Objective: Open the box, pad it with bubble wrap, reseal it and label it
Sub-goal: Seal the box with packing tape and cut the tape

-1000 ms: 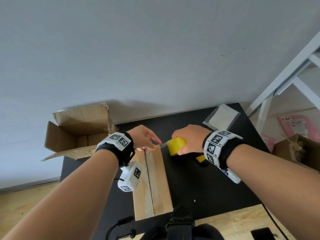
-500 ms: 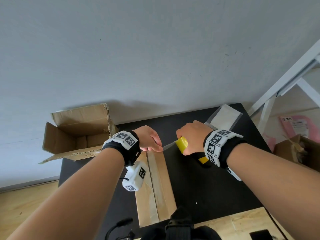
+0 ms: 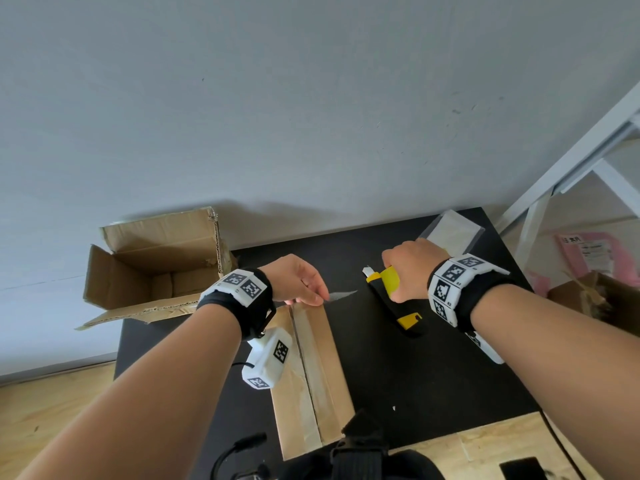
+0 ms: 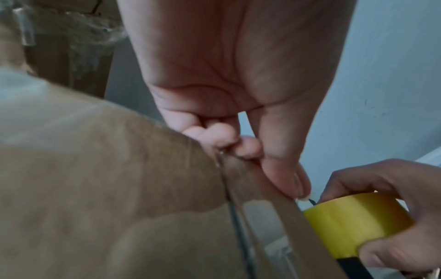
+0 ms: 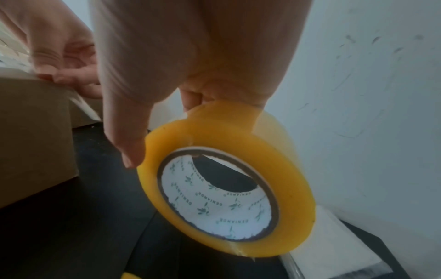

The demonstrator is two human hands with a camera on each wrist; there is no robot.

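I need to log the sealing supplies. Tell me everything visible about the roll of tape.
The tape roll is translucent yellow-amber packing tape wound on a white cardboard core printed with small green leaf marks and lettering. It looks fairly full. The right hand grips it by the rim, held in the air on edge above the black table, beside the far end of the taped box. Only that hand touches it.

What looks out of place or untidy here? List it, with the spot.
A loose tail of tape juts past the far end of the box, under the left hand. A utility knife lies with its blade out by the right hand. The open carton has ragged flaps.
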